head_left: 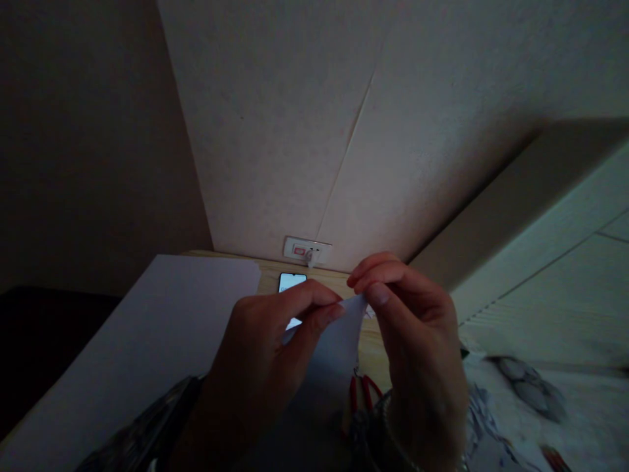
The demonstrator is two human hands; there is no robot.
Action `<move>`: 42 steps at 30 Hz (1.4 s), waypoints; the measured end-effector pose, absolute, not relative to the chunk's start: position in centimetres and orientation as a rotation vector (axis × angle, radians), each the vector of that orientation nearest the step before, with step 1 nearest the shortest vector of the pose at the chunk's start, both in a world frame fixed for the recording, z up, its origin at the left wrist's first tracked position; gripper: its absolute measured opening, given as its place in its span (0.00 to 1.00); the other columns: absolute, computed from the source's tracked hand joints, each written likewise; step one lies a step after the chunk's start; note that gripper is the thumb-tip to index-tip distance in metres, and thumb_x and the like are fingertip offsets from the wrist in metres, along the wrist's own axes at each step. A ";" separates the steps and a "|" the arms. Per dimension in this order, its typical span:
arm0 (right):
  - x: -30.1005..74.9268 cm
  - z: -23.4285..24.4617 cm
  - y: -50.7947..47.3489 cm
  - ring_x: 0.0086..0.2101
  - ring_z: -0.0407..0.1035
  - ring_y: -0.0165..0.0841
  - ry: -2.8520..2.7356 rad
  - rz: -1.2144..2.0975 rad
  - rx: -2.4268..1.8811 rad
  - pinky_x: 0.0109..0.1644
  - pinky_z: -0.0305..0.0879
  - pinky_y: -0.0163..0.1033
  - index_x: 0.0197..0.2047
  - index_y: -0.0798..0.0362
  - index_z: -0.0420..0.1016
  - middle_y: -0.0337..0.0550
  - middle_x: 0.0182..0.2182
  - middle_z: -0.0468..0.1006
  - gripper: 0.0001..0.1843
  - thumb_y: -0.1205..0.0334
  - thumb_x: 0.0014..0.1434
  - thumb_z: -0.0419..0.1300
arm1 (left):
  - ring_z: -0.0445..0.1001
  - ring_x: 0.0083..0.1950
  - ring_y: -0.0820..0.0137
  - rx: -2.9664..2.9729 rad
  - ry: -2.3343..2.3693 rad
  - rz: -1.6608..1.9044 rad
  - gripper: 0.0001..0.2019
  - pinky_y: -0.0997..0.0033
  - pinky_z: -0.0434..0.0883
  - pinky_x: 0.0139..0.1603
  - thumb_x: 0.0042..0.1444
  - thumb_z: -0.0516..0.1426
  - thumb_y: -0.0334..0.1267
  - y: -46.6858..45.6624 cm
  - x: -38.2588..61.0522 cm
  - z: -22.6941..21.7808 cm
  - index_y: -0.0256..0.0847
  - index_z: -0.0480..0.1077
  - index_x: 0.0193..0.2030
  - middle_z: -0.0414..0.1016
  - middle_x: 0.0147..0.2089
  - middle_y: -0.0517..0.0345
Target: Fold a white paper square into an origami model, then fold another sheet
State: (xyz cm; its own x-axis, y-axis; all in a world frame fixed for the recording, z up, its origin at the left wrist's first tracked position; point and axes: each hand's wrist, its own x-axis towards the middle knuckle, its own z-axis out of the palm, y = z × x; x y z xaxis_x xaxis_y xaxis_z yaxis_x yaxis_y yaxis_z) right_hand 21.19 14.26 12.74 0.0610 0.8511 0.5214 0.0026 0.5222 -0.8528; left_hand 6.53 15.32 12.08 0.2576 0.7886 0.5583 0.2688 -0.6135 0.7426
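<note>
A sheet of paper (339,347) hangs between my two hands, its upper edge lifted off the table. My left hand (275,341) pinches that edge between thumb and fingers. At the paper's upper right corner, my right hand (413,321) pinches too, thumb against fingertips. Behind my left hand lies a phone (291,280) with its screen lit, partly covered by the hand. Below the paper's right edge, a red-handled tool (366,392) shows only in part; its kind I cannot tell.
A large white sheet (162,328) covers the table's left side. On the wall behind is a socket plate (322,252) with a white plug (311,257) in it. The wooden table top (373,347) meets that wall. To the right, lower down, lie crumpled cloth (484,419) and a blurred grey object (533,387).
</note>
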 end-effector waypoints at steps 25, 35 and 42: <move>20.9 13.3 13.4 0.33 0.69 0.32 -1.448 0.387 -1.055 0.36 0.64 0.38 0.30 0.50 0.77 0.37 0.29 0.74 0.05 0.64 0.58 0.62 | 0.73 0.24 0.78 1.905 0.944 1.409 0.07 0.82 0.69 0.27 0.56 0.58 0.30 15.1 6.9 12.5 0.42 0.72 0.27 0.76 0.24 0.69; 21.3 13.2 13.9 0.34 0.69 0.32 -1.463 0.575 -1.000 0.37 0.66 0.38 0.30 0.47 0.77 0.36 0.29 0.75 0.04 0.65 0.55 0.63 | 0.73 0.24 0.77 1.913 0.975 1.344 0.08 0.81 0.68 0.27 0.54 0.57 0.29 15.1 6.8 12.8 0.42 0.73 0.27 0.76 0.23 0.69; 21.0 13.3 13.6 0.31 0.66 0.29 -1.420 0.576 -1.049 0.35 0.63 0.35 0.26 0.50 0.74 0.33 0.26 0.72 0.07 0.64 0.56 0.64 | 0.75 0.25 0.76 1.930 0.980 1.352 0.07 0.80 0.70 0.28 0.56 0.57 0.30 15.1 6.8 12.4 0.43 0.73 0.29 0.78 0.25 0.69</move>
State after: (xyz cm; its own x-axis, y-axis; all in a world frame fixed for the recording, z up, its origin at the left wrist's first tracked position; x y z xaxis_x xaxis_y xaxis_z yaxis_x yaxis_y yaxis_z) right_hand 21.00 13.63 13.26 0.1266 0.8513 0.5092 0.2564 0.4678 -0.8458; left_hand 6.80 15.08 12.41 0.2161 0.8263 0.5201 0.2375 -0.5611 0.7929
